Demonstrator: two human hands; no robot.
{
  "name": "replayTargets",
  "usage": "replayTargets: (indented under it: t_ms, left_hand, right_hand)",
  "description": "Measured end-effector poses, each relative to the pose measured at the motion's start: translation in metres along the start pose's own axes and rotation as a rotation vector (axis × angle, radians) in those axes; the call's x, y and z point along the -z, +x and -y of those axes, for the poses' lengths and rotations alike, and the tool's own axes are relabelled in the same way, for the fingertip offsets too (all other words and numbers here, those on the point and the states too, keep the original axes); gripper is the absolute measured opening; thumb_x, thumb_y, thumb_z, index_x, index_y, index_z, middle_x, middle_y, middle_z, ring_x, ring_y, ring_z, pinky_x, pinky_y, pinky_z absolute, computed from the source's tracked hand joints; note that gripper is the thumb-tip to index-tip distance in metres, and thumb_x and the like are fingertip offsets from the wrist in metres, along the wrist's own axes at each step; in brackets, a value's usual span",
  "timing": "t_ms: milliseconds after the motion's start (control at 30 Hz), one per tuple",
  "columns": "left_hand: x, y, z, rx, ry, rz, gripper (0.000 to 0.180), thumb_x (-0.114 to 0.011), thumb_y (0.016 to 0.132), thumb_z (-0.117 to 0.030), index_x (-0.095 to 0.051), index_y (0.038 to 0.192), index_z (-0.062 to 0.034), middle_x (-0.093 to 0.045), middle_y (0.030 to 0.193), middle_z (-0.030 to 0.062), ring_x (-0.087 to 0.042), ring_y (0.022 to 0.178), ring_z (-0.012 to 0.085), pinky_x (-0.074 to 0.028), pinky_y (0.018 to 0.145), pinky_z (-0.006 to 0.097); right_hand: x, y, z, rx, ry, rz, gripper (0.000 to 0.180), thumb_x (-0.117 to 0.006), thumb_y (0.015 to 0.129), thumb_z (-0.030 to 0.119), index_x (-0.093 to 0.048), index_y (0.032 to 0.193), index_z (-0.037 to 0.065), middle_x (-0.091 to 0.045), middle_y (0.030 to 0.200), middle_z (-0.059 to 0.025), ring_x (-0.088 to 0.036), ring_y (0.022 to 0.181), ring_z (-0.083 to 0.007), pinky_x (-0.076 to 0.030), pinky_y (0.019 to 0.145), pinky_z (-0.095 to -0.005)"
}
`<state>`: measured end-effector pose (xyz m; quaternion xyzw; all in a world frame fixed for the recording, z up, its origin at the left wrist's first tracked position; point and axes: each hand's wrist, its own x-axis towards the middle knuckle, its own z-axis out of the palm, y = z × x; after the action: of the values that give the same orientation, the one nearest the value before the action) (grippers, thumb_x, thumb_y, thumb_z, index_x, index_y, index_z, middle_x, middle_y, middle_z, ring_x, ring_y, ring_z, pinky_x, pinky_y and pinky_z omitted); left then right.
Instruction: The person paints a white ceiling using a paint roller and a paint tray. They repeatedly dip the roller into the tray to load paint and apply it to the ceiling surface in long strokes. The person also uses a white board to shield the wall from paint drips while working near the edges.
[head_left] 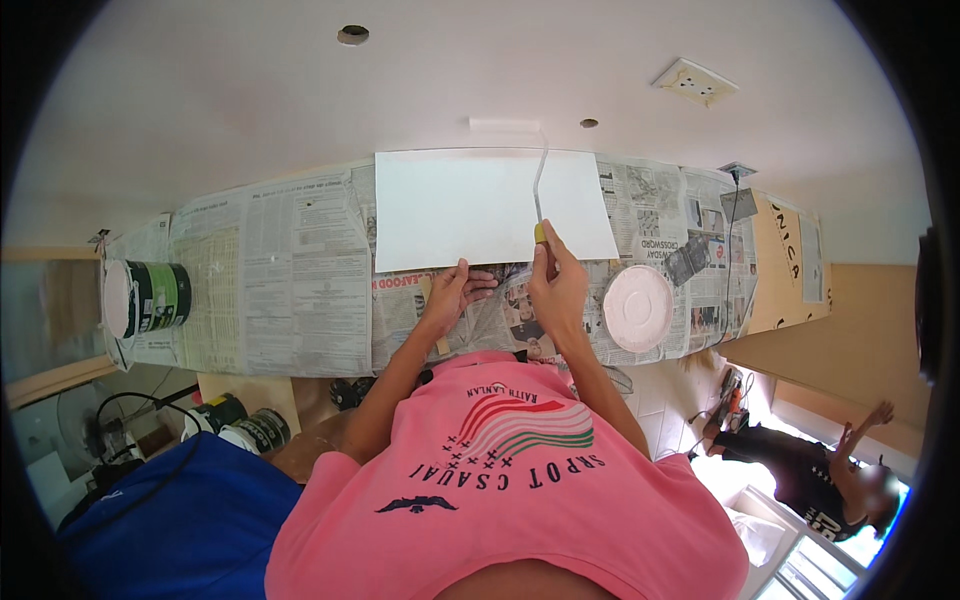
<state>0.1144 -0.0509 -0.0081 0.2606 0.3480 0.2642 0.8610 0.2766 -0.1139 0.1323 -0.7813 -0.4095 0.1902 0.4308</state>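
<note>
My right hand [558, 290] is closed around the yellow handle of a paint roller [541, 190]. Its bent metal rod runs away from me over a white board [490, 205], and the white roller sleeve [505, 125] rests against the pale wall just beyond the board's far edge. My left hand [460, 292] is at the board's near edge, thumb on top of the edge and fingers curled just below it, holding it. The board lies over a newspaper-covered counter [300, 280], with its far side along the wall.
A round white lid [638, 308] lies right of my right hand. Paint buckets stand left, one on the counter [160, 297] and others lower [262, 432]. A black cable [735, 260] hangs from a socket. A blue cloth [190, 520] is lower left; another person [800, 475] is lower right.
</note>
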Motion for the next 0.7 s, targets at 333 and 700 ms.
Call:
replayTargets:
  t_ms: [333, 700]
  left_hand:
    - [-0.001, -0.001, -0.002, -0.015, 0.031, 0.011, 0.049, -0.043, 0.105, -0.039, -0.060, 0.106, 0.0074, -0.067, 0.104, 0.0193, -0.068, 0.100, 0.0291, -0.058, 0.086, 0.039]
    - [-0.003, -0.003, -0.004, -0.028, 0.026, 0.014, 0.049, -0.042, 0.106, -0.038, -0.060, 0.105, 0.0071, -0.067, 0.103, 0.0182, -0.068, 0.101, 0.0289, -0.058, 0.086, 0.038]
  right_hand:
    - [0.044, 0.007, 0.079, 0.314, 0.060, -0.266, 0.043, -0.060, 0.093, -0.001, -0.059, 0.135, 0.004, -0.052, 0.069, -0.0017, -0.042, 0.053, -0.0066, -0.034, 0.047, -0.0253]
    - [0.037, 0.019, 0.041, 0.298, -0.010, -0.302, 0.045, -0.063, 0.090, -0.001, -0.060, 0.134, 0.005, -0.050, 0.065, -0.0036, -0.046, 0.052, -0.0096, -0.036, 0.046, -0.0267]
